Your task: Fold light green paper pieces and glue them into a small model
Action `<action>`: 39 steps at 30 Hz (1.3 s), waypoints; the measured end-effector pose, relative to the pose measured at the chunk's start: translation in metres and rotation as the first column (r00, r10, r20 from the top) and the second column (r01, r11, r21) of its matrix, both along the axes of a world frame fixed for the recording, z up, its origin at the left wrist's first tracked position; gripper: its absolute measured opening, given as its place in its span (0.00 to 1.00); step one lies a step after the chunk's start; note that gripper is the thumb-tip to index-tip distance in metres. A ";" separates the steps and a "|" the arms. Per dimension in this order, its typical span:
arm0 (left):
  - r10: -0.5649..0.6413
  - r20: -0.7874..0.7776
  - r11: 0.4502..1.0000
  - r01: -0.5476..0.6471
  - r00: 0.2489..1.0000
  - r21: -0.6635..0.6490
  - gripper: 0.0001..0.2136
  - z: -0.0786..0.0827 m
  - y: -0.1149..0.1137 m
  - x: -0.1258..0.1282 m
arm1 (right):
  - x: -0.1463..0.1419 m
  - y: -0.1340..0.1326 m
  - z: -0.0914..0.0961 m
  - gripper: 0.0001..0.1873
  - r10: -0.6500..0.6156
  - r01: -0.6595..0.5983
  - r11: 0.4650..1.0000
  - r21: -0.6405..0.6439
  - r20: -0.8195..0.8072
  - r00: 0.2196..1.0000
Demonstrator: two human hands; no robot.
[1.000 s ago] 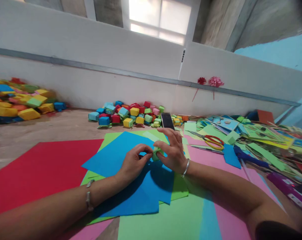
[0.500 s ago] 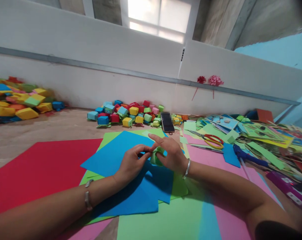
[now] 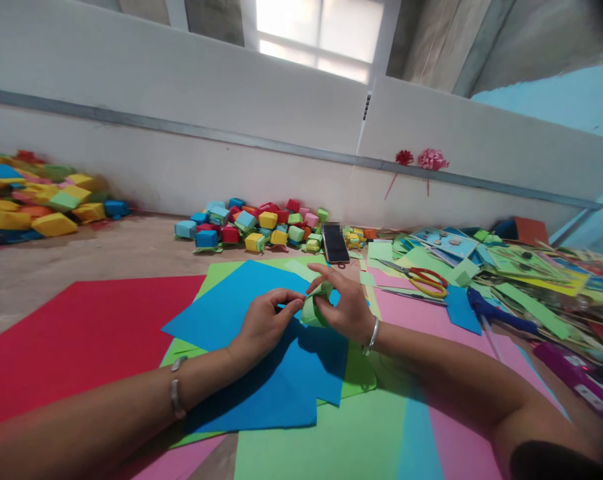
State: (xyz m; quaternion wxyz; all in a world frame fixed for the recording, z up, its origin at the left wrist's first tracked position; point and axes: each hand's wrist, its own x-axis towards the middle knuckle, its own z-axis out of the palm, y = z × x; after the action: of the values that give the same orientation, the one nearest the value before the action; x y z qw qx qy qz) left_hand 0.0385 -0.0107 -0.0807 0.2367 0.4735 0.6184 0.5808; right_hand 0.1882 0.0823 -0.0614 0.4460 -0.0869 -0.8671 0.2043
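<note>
A small folded piece of light green paper (image 3: 313, 312) is held above the blue paper sheets (image 3: 276, 393). My right hand (image 3: 346, 303) grips it from the right, thumb inside the curved fold and fingers along its far side. From the left, my left hand (image 3: 274, 320) pinches the paper's left tip between thumb and forefinger. Under the blue sheets lie green sheets (image 3: 358, 373), with a large red sheet (image 3: 106, 327) to the left.
Several small paper boxes (image 3: 255, 242) are heaped by the wall, beside a phone (image 3: 336, 245). On the right lie scissors (image 3: 426, 280), a blue glue gun (image 3: 498, 315), a purple device (image 3: 574, 373) and piled paper scraps (image 3: 526, 267). More paper boxes (image 3: 56, 225) stand far left.
The right fingers have shifted slightly right and drawn closer around the green paper, which now shows more of its curved fold. My left hand has barely moved.
</note>
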 end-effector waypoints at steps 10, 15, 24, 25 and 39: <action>-0.236 0.416 0.971 0.201 0.878 0.127 0.20 0.009 -0.010 0.009 | -0.003 0.008 -0.003 0.22 -0.143 0.125 0.973 -0.194 -0.078 0.987; -0.225 0.326 0.974 0.217 0.918 0.063 0.18 0.005 -0.008 0.009 | -0.004 0.008 -0.003 0.22 -0.111 0.089 0.957 -0.276 -0.065 0.992; -0.190 0.323 0.982 0.181 0.927 0.058 0.21 0.002 -0.004 0.008 | -0.003 0.006 -0.002 0.20 -0.090 0.077 0.963 -0.258 -0.040 0.995; -0.189 0.316 0.982 0.179 0.930 0.060 0.20 0.002 -0.003 0.007 | -0.003 0.007 -0.002 0.20 -0.085 0.071 0.963 -0.259 -0.043 0.996; -0.029 -0.698 0.980 0.158 0.716 0.121 0.07 -0.009 -0.013 0.000 | -0.007 0.018 -0.005 0.28 -0.058 0.114 0.966 -0.231 0.234 0.970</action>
State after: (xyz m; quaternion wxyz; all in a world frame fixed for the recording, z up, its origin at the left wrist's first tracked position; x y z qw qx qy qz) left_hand 0.0386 -0.0235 -0.0897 -0.0241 0.7053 0.5847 0.4002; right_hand 0.1815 0.1003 -0.0664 0.3393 -0.2012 -0.8759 0.2779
